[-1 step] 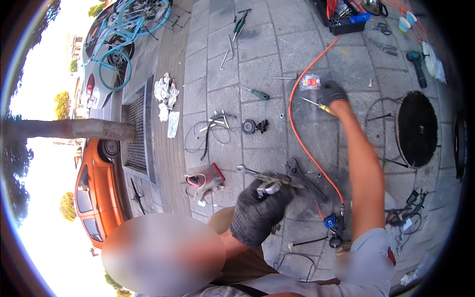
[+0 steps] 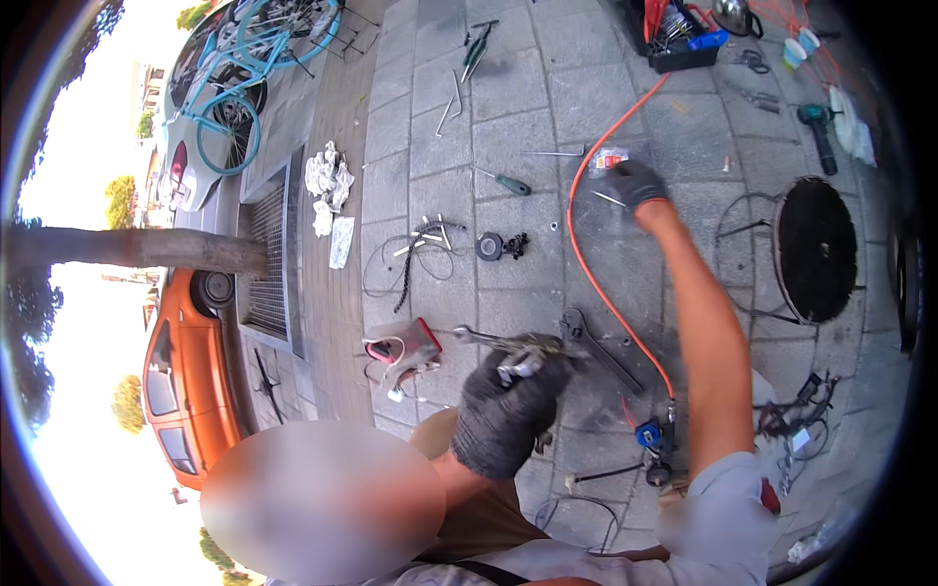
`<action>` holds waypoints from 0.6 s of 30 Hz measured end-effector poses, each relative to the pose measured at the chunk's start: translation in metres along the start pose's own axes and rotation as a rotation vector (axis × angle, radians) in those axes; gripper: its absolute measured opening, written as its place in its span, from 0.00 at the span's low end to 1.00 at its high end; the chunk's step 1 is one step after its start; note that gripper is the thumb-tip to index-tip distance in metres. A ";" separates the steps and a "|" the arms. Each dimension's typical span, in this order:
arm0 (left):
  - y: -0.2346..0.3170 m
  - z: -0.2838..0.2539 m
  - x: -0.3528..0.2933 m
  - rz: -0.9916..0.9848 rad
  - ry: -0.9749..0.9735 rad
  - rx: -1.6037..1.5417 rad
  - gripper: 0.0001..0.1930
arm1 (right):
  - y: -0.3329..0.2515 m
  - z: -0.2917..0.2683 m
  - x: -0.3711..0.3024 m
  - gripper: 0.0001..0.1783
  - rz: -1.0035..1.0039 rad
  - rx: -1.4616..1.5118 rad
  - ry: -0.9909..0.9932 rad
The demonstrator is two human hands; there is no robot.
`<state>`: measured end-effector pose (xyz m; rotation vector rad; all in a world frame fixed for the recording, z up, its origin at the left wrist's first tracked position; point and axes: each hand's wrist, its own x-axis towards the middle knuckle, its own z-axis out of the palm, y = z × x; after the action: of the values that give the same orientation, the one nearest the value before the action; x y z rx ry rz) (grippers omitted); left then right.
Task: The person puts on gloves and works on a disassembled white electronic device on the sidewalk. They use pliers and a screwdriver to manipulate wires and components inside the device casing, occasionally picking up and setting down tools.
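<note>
My left hand (image 2: 513, 405), in a dark grey glove, is closed around a bunch of metal spanners (image 2: 523, 363). One open-ended spanner (image 2: 474, 335) sticks out to the left. On the paving just right of it lies a large adjustable wrench (image 2: 606, 352). My right hand (image 2: 637, 184), also gloved, is stretched far forward, low over the paving. It is beside a small clear packet (image 2: 610, 160) with a red and orange label. The shank of a screwdriver (image 2: 608, 198) shows at the hand's near side, its handle hidden by the hand. How its fingers are set is unclear.
An orange hose (image 2: 575, 227) curves across the paving between the hands. Around lie a green-handled screwdriver (image 2: 512, 185), a roll of black tape (image 2: 489, 246), a toolbox (image 2: 689, 54), a power tool (image 2: 819, 137) and a round black-topped stool (image 2: 816, 251). A tree trunk (image 2: 147, 251) stands left.
My right hand has moved a little left and nearer, and now covers the yellow screwdriver handle that showed before. My left hand keeps the spanners, almost still.
</note>
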<state>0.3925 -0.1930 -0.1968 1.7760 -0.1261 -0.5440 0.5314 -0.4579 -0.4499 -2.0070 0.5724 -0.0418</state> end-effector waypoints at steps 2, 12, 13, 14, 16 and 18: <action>0.002 0.000 -0.050 -0.324 0.191 -0.574 0.09 | -0.082 0.010 -0.068 0.18 -0.084 0.480 -0.426; -0.005 0.007 -0.098 -0.177 -0.067 -0.716 0.11 | -0.195 -0.112 -0.338 0.15 -0.723 0.141 -0.226; -0.003 0.013 -0.100 -0.134 -0.154 -0.698 0.12 | -0.196 -0.127 -0.349 0.14 -0.535 0.328 -0.241; -0.004 0.018 -0.109 -0.132 -0.235 -0.669 0.12 | -0.190 -0.137 -0.376 0.12 -0.064 0.489 -0.388; -0.003 0.033 -0.115 -0.074 -0.248 -0.664 0.11 | -0.190 -0.160 -0.402 0.13 0.006 0.479 -0.239; -0.009 0.040 -0.120 -0.051 -0.239 -0.689 0.09 | -0.180 -0.174 -0.430 0.13 0.073 0.508 -0.143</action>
<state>0.2676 -0.1818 -0.1771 1.0442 -0.0483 -0.7318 0.1714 -0.3566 -0.1226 -1.4817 0.4852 0.0019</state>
